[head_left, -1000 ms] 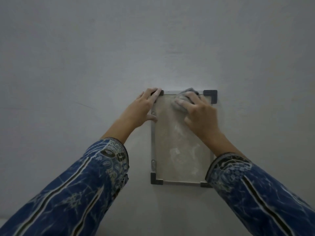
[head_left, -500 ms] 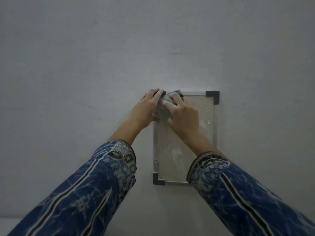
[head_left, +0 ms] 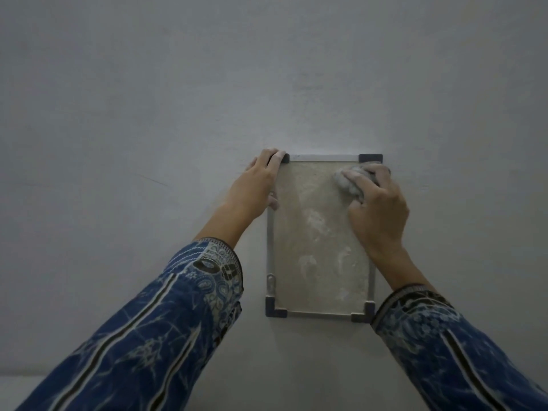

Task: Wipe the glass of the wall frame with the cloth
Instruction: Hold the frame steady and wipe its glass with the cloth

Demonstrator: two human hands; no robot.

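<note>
A small upright wall frame [head_left: 323,315] with grey rails and dark corner pieces hangs on the wall. Its glass [head_left: 314,232] looks dusty and streaked, with pale smears in the middle and lower part. My right hand [head_left: 376,209] presses a bunched grey cloth [head_left: 350,185] against the glass near the top right corner. My left hand [head_left: 255,188] grips the frame's top left corner and left rail, fingers over the corner piece and thumb on the glass edge.
The frame hangs on a plain pale grey wall [head_left: 178,99]. A faint scratch [head_left: 154,180] marks the wall left of the frame. Both forearms wear blue patterned sleeves [head_left: 166,336].
My right hand has swept the cloth across the top of the glass, from the top left corner beside my left hand to the top right corner. My left hand has stayed on the frame.
</note>
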